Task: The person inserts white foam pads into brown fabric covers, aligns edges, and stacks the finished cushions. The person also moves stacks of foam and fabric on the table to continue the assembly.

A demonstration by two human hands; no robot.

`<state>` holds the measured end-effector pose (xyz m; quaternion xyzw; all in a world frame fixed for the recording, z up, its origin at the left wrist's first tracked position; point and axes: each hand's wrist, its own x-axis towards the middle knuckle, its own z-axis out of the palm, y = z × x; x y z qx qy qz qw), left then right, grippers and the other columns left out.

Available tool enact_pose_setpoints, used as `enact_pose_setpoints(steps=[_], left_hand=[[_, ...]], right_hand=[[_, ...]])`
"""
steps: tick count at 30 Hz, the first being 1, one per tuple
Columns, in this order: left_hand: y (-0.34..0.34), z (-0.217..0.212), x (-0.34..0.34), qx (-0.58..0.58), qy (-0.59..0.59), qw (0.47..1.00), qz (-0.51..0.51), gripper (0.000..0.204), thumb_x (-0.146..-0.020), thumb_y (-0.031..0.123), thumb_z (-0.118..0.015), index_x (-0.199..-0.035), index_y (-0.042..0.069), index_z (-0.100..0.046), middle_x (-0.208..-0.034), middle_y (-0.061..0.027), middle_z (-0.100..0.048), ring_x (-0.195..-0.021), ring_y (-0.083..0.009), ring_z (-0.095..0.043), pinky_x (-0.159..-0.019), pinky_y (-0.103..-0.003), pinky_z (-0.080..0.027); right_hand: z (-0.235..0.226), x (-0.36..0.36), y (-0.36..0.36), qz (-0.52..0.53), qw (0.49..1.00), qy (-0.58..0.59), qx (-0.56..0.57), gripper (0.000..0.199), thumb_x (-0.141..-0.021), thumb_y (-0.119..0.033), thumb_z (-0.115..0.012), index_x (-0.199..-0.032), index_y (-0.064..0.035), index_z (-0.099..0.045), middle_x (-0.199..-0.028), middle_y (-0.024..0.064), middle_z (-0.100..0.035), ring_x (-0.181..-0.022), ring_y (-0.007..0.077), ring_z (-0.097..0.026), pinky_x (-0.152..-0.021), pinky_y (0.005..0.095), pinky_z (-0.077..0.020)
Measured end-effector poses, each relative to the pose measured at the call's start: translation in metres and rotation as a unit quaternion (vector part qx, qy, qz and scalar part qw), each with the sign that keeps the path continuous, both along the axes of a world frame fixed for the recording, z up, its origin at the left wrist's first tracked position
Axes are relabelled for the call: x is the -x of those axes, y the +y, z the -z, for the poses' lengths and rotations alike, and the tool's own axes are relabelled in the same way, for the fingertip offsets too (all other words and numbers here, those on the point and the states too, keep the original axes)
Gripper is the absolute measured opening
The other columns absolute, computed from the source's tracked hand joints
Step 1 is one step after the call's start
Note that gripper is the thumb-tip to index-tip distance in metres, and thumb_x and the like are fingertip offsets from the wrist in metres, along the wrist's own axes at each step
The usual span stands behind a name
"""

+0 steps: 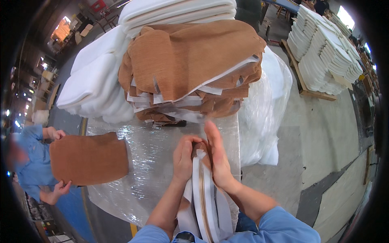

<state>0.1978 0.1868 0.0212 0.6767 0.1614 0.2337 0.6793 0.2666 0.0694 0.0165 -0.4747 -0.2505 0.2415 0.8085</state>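
A brown cushion cover [206, 158] stands on edge between my hands. Its pale lining is turned outward, and a long zipper [206, 206] with white tape runs down toward my body. My left hand [185, 157] has its fingers curled around the cover's far end. On the other side, my right hand [219, 158] is held flat, fingers stretched out and palm against the cover. Its fingertips are blurred. Just beyond both hands lies a pile of brown fabric covers [178, 56] with white lining showing at the edges.
The table [150, 162] is wrapped in shiny plastic. White padding sheets [91, 81] are stacked behind and left of the pile, with plastic-wrapped padding [263, 117] at right. A co-worker [32, 154] at left holds a brown cushion piece [89, 158]. More padding [322, 52] sits on a pallet [312, 91].
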Motion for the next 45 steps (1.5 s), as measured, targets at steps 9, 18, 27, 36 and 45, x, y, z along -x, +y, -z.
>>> enact_pose_setpoints(steps=[9, 18, 27, 36, 45], left_hand=[[-0.001, -0.029, 0.02, -0.089, -0.025, 0.995, 0.041, 0.039, -0.097, 0.004, -0.058, -0.135, -0.002, -0.066, -0.14, -0.0153, -0.059, -0.129, -0.0248, -0.059, -0.109, -0.035, -0.045], [-0.012, -0.039, 0.023, -0.249, -0.01, 0.962, -0.11, 0.01, -0.096, 0.002, -0.07, -0.103, 0.0, -0.077, -0.115, -0.0154, -0.071, -0.109, -0.028, -0.07, -0.094, -0.037, -0.055], [-0.012, -0.018, 0.036, -0.191, -0.067, 0.967, -0.152, 0.014, -0.103, 0.012, -0.067, -0.097, 0.0, -0.07, -0.106, -0.0154, -0.069, -0.105, -0.0296, -0.069, -0.096, -0.042, -0.056], [-0.013, -0.013, 0.047, -0.155, -0.104, 0.967, -0.174, 0.02, -0.104, 0.017, -0.065, -0.093, 0.001, -0.068, -0.103, -0.0144, -0.068, -0.102, -0.0286, -0.067, -0.099, -0.045, -0.055], [-0.01, -0.017, 0.065, -0.181, -0.114, 0.959, -0.187, 0.017, -0.103, 0.014, -0.065, -0.094, 0.001, -0.069, -0.1, -0.0135, -0.068, -0.1, -0.0272, -0.066, -0.099, -0.046, -0.055]], right_hand=[[-0.03, 0.035, -0.02, 0.11, 0.981, -0.073, 0.141, 0.035, -0.101, -0.003, -0.062, -0.135, 0.0056, -0.066, -0.149, 0.024, -0.06, -0.138, 0.0328, -0.06, -0.113, 0.0384, -0.0479], [-0.025, 0.039, -0.006, 0.22, 0.93, -0.24, 0.17, 0.017, -0.096, -0.002, -0.069, -0.112, 0.0042, -0.074, -0.12, 0.0209, -0.074, -0.114, 0.036, -0.071, -0.1, 0.0415, -0.0563], [-0.027, 0.037, -0.007, 0.188, 0.912, -0.336, 0.143, 0.015, -0.088, 0.002, -0.075, -0.103, 0.0027, -0.076, -0.112, 0.0182, -0.075, -0.106, 0.0345, -0.072, -0.095, 0.0422, -0.0585], [-0.031, 0.041, -0.012, 0.134, 0.913, -0.362, 0.13, 0.019, -0.084, 0.001, -0.079, -0.103, 0.002, -0.077, -0.112, 0.0161, -0.075, -0.104, 0.0316, -0.073, -0.092, 0.0404, -0.0596], [-0.034, 0.054, -0.013, 0.104, 0.916, -0.369, 0.118, 0.023, -0.081, -0.003, -0.082, -0.104, 0.001, -0.079, -0.113, 0.0141, -0.076, -0.1, 0.0294, -0.073, -0.091, 0.0383, -0.06]])
